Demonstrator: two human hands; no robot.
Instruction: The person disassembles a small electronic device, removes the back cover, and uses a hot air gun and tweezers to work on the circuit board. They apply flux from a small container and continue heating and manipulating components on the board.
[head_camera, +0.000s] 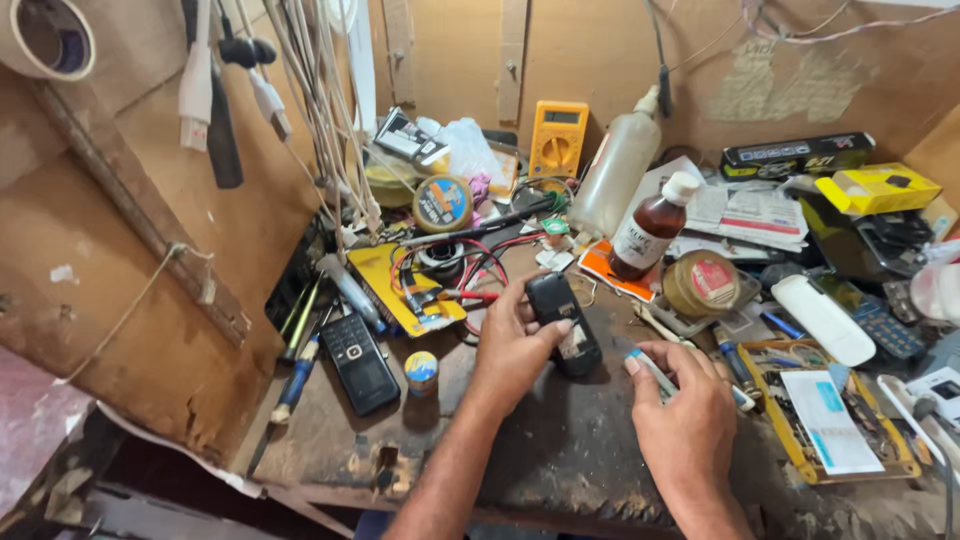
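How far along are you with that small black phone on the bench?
Done, by the look of it: the small black phone is open at its lower end, pale insides showing. In hand: the left hand grips it on the workbench while the right hand holds a thin white tool just beside it, not touching. Left: the phone is not closed up; I cannot see its cover.

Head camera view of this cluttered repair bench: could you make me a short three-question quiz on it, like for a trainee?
1. True or false: the left hand grips the small black phone.
2. What does the right hand hold? A) a slim white tool B) a hammer C) a cup
3. What colour is the multimeter by the back wall?

Key: 1 true; 2 A; 3 yellow.
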